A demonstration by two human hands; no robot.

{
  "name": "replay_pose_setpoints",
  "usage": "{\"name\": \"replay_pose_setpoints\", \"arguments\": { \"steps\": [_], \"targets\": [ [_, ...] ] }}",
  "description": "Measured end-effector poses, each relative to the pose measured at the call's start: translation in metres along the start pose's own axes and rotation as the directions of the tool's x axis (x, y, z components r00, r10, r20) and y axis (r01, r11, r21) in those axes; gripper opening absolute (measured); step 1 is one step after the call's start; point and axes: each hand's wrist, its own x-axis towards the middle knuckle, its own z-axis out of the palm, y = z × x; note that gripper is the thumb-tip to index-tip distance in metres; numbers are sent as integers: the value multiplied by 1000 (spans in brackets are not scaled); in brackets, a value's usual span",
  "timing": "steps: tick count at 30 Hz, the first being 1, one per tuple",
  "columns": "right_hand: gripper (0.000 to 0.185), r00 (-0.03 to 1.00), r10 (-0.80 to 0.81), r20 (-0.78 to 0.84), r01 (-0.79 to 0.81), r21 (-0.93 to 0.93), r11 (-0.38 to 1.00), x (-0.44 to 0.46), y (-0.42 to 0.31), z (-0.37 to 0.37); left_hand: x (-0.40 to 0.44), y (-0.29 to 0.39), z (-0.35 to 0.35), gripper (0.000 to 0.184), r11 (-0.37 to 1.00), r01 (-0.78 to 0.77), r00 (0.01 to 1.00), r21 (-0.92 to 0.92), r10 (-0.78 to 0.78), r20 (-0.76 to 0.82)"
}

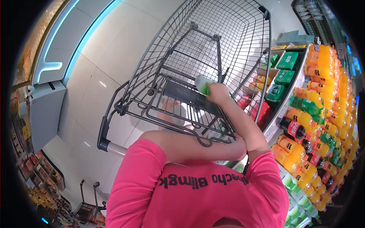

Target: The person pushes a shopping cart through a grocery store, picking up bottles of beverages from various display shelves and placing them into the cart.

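Reaching over the wire shopping cart [163, 68], my right hand [218, 93] is closed around a small green-and-white item [203, 84]. The item is above the dark panel [186, 93] at the near end of the cart; its far side is hidden by my fingers. My left forearm lies across my body to the right, in front of the pink shirt [197, 193]. It meets my right arm near the elbow, where the left hand is largely hidden, and what it touches or holds cannot be made out.
Rows of orange drink bottles [315, 91] line the right, with dark cola bottles [292, 128] and green packs [287, 60] beside them. A grey cabinet [47, 114] stands at the left. Another cart [89, 211] is at the lower left, near packed shelves [38, 171].
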Motion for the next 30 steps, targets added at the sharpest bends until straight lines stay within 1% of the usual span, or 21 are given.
{"name": "replay_pose_setpoints", "arguments": {
  "steps": [1, 2, 5, 6, 9, 10, 13, 14, 15, 16, 17, 19, 21, 22, 23, 24, 25, 26, 27, 29, 30],
  "targets": [
    [41, 999, 12, -32, -11, 30, 999, 1, 4, 2, -1, 0, 1, 26, 1000, -13, 1000, -4, 13, 1],
    [34, 997, 37, -67, -33, 53, 998, 2, 8, 5, -3, -1, 1, 26, 1000, -25, 1000, -5, 25, 2],
    [57, 999, 40, -27, -36, 111, 993, -1, 14, 1, -2, -4, 0, 26, 999, -52, 999, 4, 53, -3],
    [65, 997, 25, 71, -32, 105, 994, -3, 15, -6, -3, -5, -4, 26, 998, -57, 998, 7, 57, -8],
    [72, 997, 57, 55, -66, 180, 981, -19, 22, -17, -12, -14, -22, 25, 994, -88, 986, 71, 97, -139],
    [77, 988, 107, 113, -126, 175, 976, -31, 16, -40, -16, -19, -31, 22, 990, -128, 982, 61, 135, -134],
    [69, 999, 48, 16, -50, 171, 984, -73, 20, -61, -20, -26, -28, 19, 978, -138, 961, 154, 170, -218],
    [61, 998, 43, 55, -51, 149, 988, -89, 17, -70, -23, -27, -27, 17, 981, -48, 910, 189, 121, -397],
    [55, 995, 43, 91, -54, 128, 990, -108, 14, -78, -27, -30, -31, 16, 983, -33, 923, 179, 99, -371],
    [48, 996, 68, 53, -76, 151, 986, -128, 12, -83, -30, -31, -36, 15, 986, -16, 935, 165, 73, -346],
    [44, 996, 92, 23, -94, 179, 979, -150, 10, -85, -36, -30, -40, 14, 990, 2, 947, 143, 45, -319],
    [41, 974, 225, 38, -228, 236, 945, -191, 1, -90, -70, -33, -63, 17, 996, -40, 907, -74, 5, -422],
    [42, 960, 278, 44, -265, 472, 841, -231, -8, -93, -128, -20, -121, 27, 970, 126, 976, -206, -159, -152],
    [42, 961, 276, -31, -210, 568, 796, -246, -9, -83, -158, -17, -121, 32, 933, 176, 938, -315, -256, -235],
    [39, 948, 307, -82, -200, 598, 776, -260, -16, -81, -186, -4, -145, 28, 868, 352, 876, -350, -437, -204],
    [38, 920, 309, -240, -85, 649, 756, -269, -20, -67, -216, 5, -144, 26, 846, 476, 809, -241, -528, -257],
    [38, 863, 323, -388, 31, 679, 733, -274, -24, -53, -242, 15, -143, 24, 797, 588, 734, -136, -597, -324],
    [43, 863, 237, -447, 98, 607, 789, -277, -23, -47, -260, 25, -137, 14, 728, 670, 632, -149, -664, -399],
    [43, 869, 170, -465, 119, 529, 840, -277, -21, -48, -270, 30, -126, 7, 647, 742, 511, -176, -716, -477],
    [43, 897, 185, -402, 98, 588, 803, -272, -15, -45, -271, 29, -111, 10, 607, 793, 478, -52, -673, -564],
    [47, 919, 172, -354, 80, 596, 799, -271, -14, -45, -272, 30, -103, 12, 574, 819, 457, 2, -650, -606]
  ]
}}
